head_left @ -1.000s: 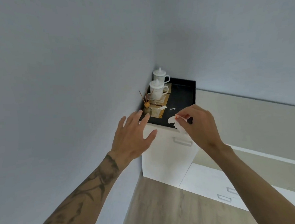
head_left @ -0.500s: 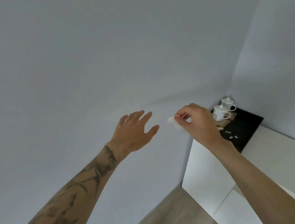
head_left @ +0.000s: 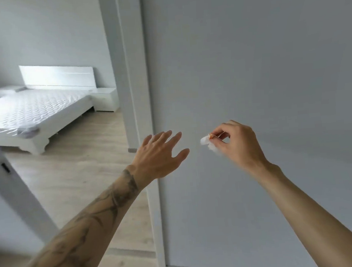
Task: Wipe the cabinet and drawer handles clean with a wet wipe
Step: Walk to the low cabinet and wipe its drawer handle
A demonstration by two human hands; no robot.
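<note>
Pinching the wet wipe (head_left: 207,142) between thumb and forefinger, the right hand (head_left: 239,145) holds it in the air before the bare grey wall (head_left: 270,62) on the right. The left hand (head_left: 160,155) hovers just beside it, fingers spread and straight, holding nothing. No cabinet or drawer handle shows close by, so this looks like a walk between pieces of furniture. The likely target is the white nightstand (head_left: 105,99) beside the bed (head_left: 32,111), far left through the door frame (head_left: 134,73). Its handles are too small to make out. To do it well, refold the crumpled wipe to a fresh damp face on the way, then wrap it round each handle while the free hand steadies the drawer front.
</note>
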